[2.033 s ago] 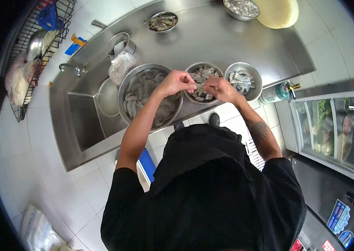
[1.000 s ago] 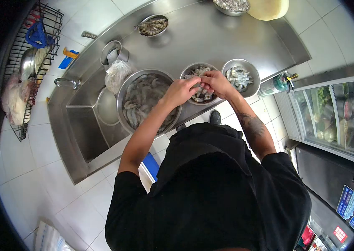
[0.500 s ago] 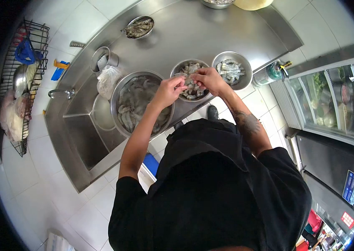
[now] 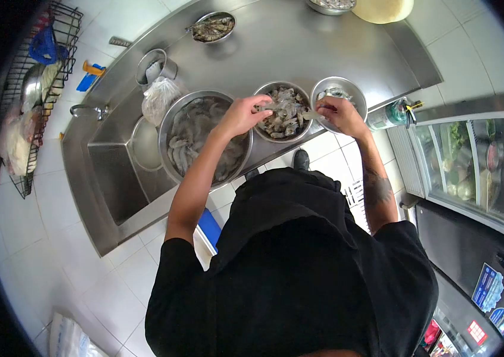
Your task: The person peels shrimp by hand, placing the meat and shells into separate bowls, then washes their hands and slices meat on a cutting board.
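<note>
My right hand [image 4: 342, 116] is closed in a pinch at the near left rim of the right steel bowl [image 4: 364, 106], on a pale shrimp [image 4: 312, 115] that sticks out leftward. Shrimp [image 4: 336, 92] that look peeled lie in that bowl. My left hand [image 4: 245, 116] is over the left rim of the middle bowl [image 4: 282, 140], fingers pinched on what looks like a small greyish bit of shrimp shell. Shrimp shells and heads [image 4: 288, 113] fill the middle bowl. Left of it, partly behind my left forearm, the large steel bowl [image 4: 166, 156] holds whole grey shrimp [image 4: 192, 134] in cloudy liquid.
A small bowl of dark shrimp [image 4: 213, 28] stands at the back of the steel counter [image 4: 276, 47]. A plastic bag [image 4: 160, 101], a metal pot [image 4: 157, 68] and a faucet [image 4: 90, 111] are by the sink [image 4: 121, 187]. A glass-fronted fridge [image 4: 478, 160] is on the right.
My hands have moved apart: the right went from the middle bowl to the right bowl with a shrimp, while the left stayed by the middle bowl. The view has shifted slightly.
</note>
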Demonstrator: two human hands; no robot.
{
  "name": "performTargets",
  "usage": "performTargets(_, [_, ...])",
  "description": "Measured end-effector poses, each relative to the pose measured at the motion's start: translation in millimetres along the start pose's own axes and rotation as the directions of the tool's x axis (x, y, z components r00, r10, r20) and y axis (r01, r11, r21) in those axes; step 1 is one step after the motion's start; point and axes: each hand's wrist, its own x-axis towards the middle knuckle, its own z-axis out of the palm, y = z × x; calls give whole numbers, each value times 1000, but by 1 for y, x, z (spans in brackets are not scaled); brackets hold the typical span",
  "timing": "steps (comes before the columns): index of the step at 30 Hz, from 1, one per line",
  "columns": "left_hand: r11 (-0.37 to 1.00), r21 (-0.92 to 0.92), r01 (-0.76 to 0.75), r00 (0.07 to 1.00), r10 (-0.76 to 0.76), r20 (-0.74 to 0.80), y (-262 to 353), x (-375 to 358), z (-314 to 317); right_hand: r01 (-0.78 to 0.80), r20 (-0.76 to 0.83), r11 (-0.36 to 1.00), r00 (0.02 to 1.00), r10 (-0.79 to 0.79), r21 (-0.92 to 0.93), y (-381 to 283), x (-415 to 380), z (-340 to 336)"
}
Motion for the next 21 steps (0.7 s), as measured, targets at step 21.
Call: performTargets(21, [990, 96, 99, 922, -55, -384, -12, -5, 39, 93, -327, 984, 935, -140, -155, 20, 8, 3])
